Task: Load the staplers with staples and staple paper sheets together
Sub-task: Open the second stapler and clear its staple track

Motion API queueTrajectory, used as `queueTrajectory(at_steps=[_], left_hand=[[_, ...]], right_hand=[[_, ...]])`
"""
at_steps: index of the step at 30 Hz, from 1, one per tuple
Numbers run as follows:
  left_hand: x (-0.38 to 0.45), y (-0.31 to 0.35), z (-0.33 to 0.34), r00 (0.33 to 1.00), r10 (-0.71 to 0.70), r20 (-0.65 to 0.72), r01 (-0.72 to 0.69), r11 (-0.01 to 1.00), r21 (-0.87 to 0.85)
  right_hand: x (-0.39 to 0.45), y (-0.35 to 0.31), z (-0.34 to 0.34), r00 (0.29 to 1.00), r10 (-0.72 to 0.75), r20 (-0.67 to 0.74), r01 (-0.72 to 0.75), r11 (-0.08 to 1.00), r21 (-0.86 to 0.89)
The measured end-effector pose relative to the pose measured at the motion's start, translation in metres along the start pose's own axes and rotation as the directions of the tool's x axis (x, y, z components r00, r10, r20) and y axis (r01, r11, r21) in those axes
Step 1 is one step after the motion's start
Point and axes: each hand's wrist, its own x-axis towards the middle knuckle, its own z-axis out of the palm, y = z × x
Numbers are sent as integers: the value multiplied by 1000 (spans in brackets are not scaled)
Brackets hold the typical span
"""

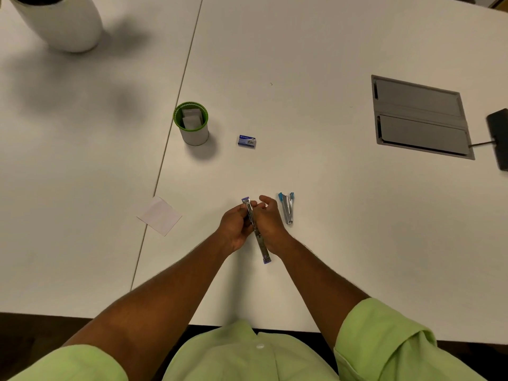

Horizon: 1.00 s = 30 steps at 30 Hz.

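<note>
1. You hold the purple stapler (257,231) between both hands, just above the table (316,64), near its front edge. It is swung fully open: one long metal strip with a purple cap at each end.
2. Its long axis runs almost straight away from you, the far cap tilted slightly left, the near cap poking out below your wrists.
3. Your left hand (235,226) is closed round the far half, fingers pressed on the metal near the far cap.
4. Your right hand (270,222) flanks the strip from the right; its fingers curl loosely, and whether they pinch the metal you cannot tell from here.
5. The blue stapler (287,207) lies just right of your right hand, splayed in a V, hinge toward you. It is untouched.
6. The staple box (246,141) sits ahead of the hands, well apart, roughly in line with the strip's far end. Either hand is about as near; the right looks freer to go.
7. Paper (160,215) lies to the left, well clear; more sheets stand in the green cup (192,125) further back.
8. Likely step: loading.
</note>
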Motion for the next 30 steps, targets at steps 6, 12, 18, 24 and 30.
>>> queueTrajectory(at_steps=[6, 12, 18, 24, 30], left_hand=[[-2, 7, -6, 1000, 3, 0, -3, 996, -84], [-1, 17, -6, 999, -7, 35, 12, 986, -167], [0, 9, -6, 999, 12, 44, -6, 992, -126], [0, 9, 0, 995, 22, 96, -16, 998, -61], [2, 9, 3, 997, 20, 80, -20, 1000, 6]], right_hand=[[-16, 5, -3, 983, -171, 71, 178, 978, -110], [-26, 24, -20, 976, -186, 116, 193, 980, -53], [-28, 16, -27, 986, -109, 129, 107, 994, 25], [-17, 16, -27, 988, -156, -23, 156, 988, 9], [-15, 21, -27, 794, -603, 81, 498, 568, -655]])
